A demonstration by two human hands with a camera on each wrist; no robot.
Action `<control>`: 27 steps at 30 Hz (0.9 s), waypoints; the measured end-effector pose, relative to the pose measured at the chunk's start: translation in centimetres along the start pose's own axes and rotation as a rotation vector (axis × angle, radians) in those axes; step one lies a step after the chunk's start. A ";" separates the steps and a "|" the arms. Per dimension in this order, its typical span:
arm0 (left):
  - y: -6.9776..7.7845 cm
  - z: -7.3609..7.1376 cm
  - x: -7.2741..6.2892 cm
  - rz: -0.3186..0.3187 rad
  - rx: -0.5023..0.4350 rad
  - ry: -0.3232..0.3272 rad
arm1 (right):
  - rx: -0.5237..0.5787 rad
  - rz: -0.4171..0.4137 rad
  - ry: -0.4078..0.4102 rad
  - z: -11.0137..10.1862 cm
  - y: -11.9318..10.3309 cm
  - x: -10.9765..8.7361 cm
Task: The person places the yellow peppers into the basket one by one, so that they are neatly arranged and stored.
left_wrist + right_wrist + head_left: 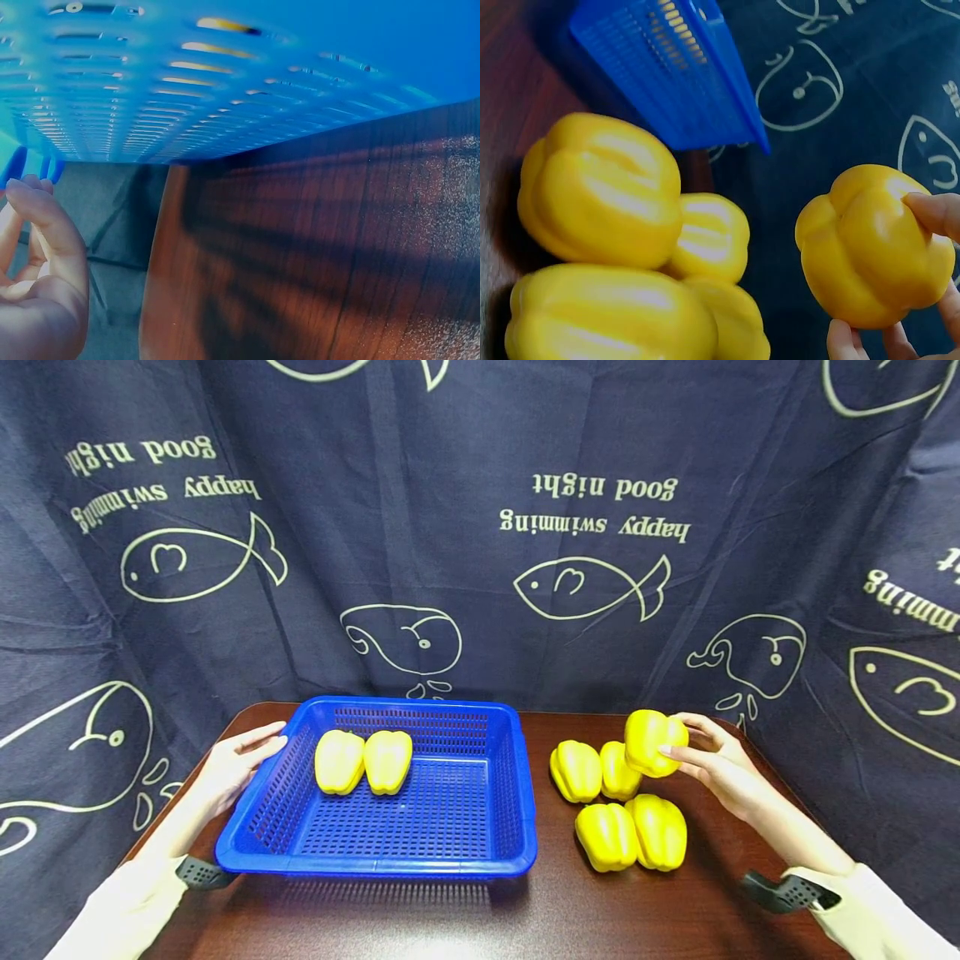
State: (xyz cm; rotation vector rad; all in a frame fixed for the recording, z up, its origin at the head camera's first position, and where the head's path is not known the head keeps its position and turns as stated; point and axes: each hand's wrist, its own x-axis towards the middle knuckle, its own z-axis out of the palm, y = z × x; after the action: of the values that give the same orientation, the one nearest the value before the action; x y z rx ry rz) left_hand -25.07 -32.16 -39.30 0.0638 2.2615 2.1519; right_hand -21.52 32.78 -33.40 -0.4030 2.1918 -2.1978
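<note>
the yellow bell peppers [608, 837] look like moulded plastic, smooth and glossy, with bright white highlights across them. the blue slotted basket [375, 865] is plastic too, smooth, with a soft shine. the worktop [585, 914] looks like dark wood or wood-effect laminate, its fine grain under a polished finish that gives off speckled glare. the backdrop curtain [435, 502] is matt, creased cloth; the cream sleeves [120, 910] are matt cloth, the black wrist straps [201, 872] perforated and rubbery-looking.

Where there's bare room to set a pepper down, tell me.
Free: inside the basket, right of its two peppers; the table, on the near side of the basket and four loose peppers. Crowded: where those four bunch, the held pepper close by.
</note>
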 end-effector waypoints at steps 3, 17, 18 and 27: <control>0.0 0.0 0.0 0.007 0.001 -0.005 | -0.004 0.009 -0.010 0.8 -0.4 0.2; 0.2 0.1 0.0 -0.019 0.022 0.004 | -0.105 0.109 -0.043 5.4 -2.5 1.1; 0.2 0.1 0.0 -0.018 0.016 0.005 | -0.116 0.118 -0.044 5.7 -2.7 1.2; 0.3 0.2 -0.2 -0.012 0.006 0.005 | -0.172 0.139 -0.070 8.3 -3.8 2.3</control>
State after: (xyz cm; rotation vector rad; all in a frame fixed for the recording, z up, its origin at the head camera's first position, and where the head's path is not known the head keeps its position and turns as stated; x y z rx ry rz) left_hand -24.82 -31.99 -39.06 0.0453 2.2647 2.1422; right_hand -21.50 24.24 -29.40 -0.3150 2.3038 -1.9052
